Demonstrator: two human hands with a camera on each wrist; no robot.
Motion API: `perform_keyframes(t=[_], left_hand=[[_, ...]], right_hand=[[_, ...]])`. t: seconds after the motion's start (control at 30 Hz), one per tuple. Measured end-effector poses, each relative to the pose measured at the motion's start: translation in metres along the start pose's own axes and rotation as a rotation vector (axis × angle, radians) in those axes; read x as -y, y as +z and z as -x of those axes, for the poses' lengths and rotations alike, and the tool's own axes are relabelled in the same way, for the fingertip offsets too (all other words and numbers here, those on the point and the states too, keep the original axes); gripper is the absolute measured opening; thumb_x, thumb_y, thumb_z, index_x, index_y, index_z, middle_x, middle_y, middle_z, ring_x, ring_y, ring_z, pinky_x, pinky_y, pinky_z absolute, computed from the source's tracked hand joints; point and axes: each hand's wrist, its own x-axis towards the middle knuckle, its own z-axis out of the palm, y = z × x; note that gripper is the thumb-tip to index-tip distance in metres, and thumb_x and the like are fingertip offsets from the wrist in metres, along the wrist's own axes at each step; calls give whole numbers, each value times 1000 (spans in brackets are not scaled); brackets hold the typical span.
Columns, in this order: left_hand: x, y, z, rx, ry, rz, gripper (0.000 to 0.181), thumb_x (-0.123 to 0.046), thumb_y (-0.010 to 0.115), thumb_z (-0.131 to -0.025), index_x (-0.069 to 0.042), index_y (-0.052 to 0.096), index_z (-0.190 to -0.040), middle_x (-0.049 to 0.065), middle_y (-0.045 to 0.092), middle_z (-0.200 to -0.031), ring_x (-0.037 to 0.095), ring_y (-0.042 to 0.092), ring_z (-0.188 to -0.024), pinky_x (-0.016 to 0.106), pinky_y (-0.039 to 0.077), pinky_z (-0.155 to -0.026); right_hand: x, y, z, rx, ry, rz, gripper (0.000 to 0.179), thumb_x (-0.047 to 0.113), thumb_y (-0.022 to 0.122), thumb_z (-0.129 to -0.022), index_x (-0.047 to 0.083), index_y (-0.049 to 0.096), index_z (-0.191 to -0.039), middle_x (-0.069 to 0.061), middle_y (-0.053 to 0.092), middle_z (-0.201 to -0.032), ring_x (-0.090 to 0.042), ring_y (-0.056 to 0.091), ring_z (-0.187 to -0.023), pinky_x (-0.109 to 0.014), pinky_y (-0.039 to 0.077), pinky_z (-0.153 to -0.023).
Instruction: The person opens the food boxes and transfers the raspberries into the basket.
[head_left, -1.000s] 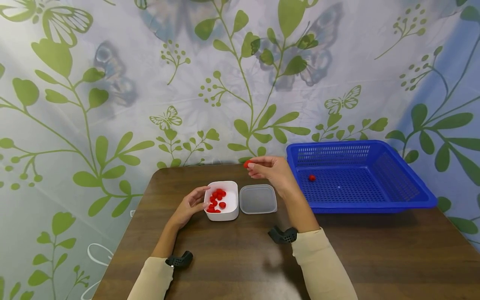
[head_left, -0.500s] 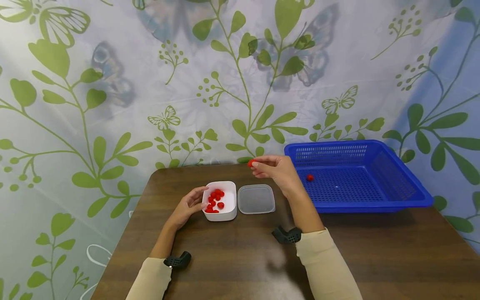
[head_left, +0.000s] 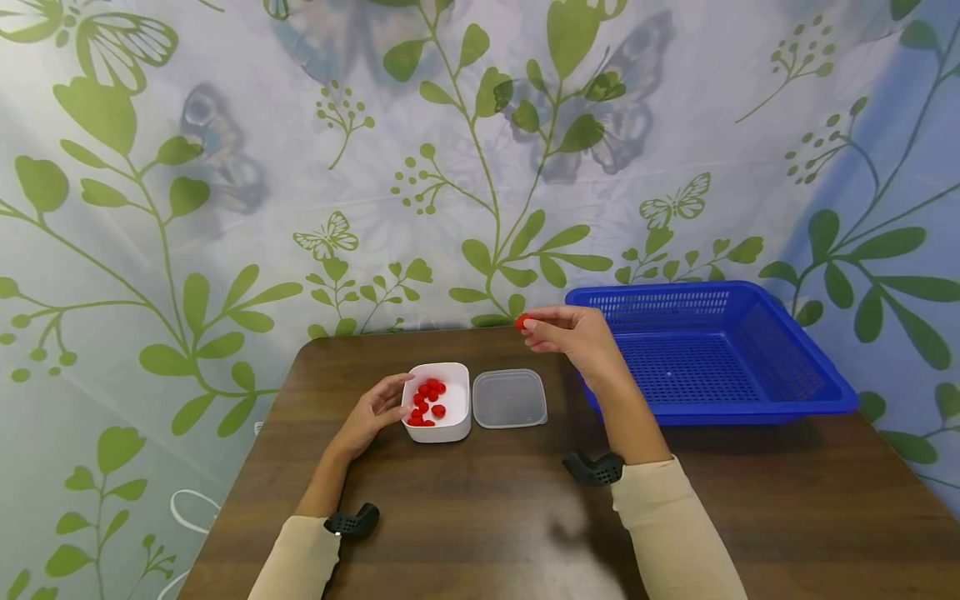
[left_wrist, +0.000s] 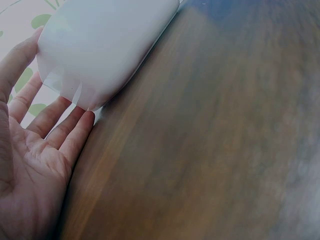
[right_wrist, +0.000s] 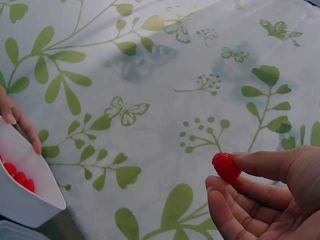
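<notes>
My right hand (head_left: 573, 337) pinches a red raspberry (right_wrist: 226, 167) between thumb and index finger, raised above the table near the basket's left side. With thumb and fingers about its left end, my left hand (head_left: 375, 410) holds a small white container (head_left: 459, 408) on the table. Several red raspberries (head_left: 437, 411) lie inside it, mostly toward the left. In the left wrist view, the fingertips of that hand touch the container's outer wall (left_wrist: 115, 50), and its contents are hidden.
A clear, frosted lid (head_left: 510, 398) lies flat just right of the container. Farther right stands a blue perforated basket (head_left: 720, 410). Behind the brown wooden table (head_left: 450, 517) hangs a leaf-patterned cloth (head_left: 337, 167).
My right hand has moved a little to the right with the raspberry, now covering the red berry seen earlier in the basket. My left hand stays at the container.
</notes>
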Motion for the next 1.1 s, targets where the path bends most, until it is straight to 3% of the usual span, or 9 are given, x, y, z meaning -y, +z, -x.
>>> perform_keyframes(t=[0.2, 0.6, 0.8, 0.97, 1.1], left_hand=[[1, -2, 0, -2, -6, -12, 55, -4, 67, -95, -5, 47, -147, 18, 45, -152, 36, 39, -142, 21, 39, -108], [2, -4, -1, 4, -3, -22, 56, -6, 68, -94, -6, 48, -147, 16, 45, -152, 32, 39, -142, 24, 35, -113], [2, -5, -2, 3, 9, -21, 55, -3, 66, -95, -5, 48, -147, 18, 46, -152, 31, 40, -142, 22, 35, -112], [2, -5, -3, 1, 3, -15, 55, -4, 66, -95, -5, 47, -147, 18, 46, -152, 31, 41, -141, 22, 36, -111], [2, -4, -3, -4, -3, -11, 55, -4, 66, -95, -5, 48, -146, 18, 46, -151, 31, 42, -140, 21, 37, -110]], right_hand=[[1, -14, 4, -16, 18, 38, 36, 12, 77, -91, -10, 68, -118, -12, 76, -96, -20, 74, -80, -36, 61, -79], [1, -50, 15, -53, 42, 130, 39, 19, 76, -93, -7, 68, -122, -6, 77, -101, -24, 74, -87, -32, 60, -80], [3, -65, 21, -78, 90, 209, 45, 28, 75, -94, -3, 67, -125, 2, 77, -97, -24, 75, -90, -25, 58, -73], [1, -77, 23, -82, 79, 220, 44, 25, 74, -95, -6, 66, -125, 2, 77, -97, -14, 75, -83, -28, 59, -76], [-4, -86, 26, -83, 68, 201, 43, 21, 73, -96, -9, 65, -125, -1, 77, -101, -16, 74, -85, -33, 60, -82]])
